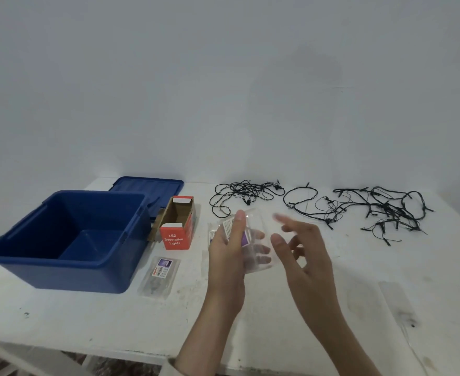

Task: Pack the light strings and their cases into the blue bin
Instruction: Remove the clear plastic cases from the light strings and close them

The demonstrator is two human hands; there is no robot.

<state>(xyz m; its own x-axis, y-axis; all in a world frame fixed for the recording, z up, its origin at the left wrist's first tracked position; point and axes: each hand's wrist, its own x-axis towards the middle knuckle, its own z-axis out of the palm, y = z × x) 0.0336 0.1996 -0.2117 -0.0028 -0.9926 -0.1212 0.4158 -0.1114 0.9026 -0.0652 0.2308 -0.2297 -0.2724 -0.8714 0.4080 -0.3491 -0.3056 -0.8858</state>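
Blurring smears the fingertips of the right hand [302, 256], so whether its thumb touches the right edge of the clear case [250, 232] cannot be told. The case's printed label is too soft to read, and a labelled scrap at the left hand's knuckles may be part of this case or another lying beneath it. Both forearms are cut off by the bottom edge of the frame. The left hand [227, 256], at lower centre, grips the clear case with its thumb laid up the near face and its fingers showing through the plastic behind. The right hand, just right of it, holds nothing, with its fingers spread and loosely bent. The blue bin [60, 263] sits at centre left on the white table [88, 316] with nothing visible inside. Its lid [147, 185] lies behind it, partly hidden. An open red carton [174, 239] marked LED Decorative Lights stands beside the bin, and a second case [159, 276] lies flat in front of the carton. The dark light strings [386, 210] lie tangled across the table's far side, from centre to right.
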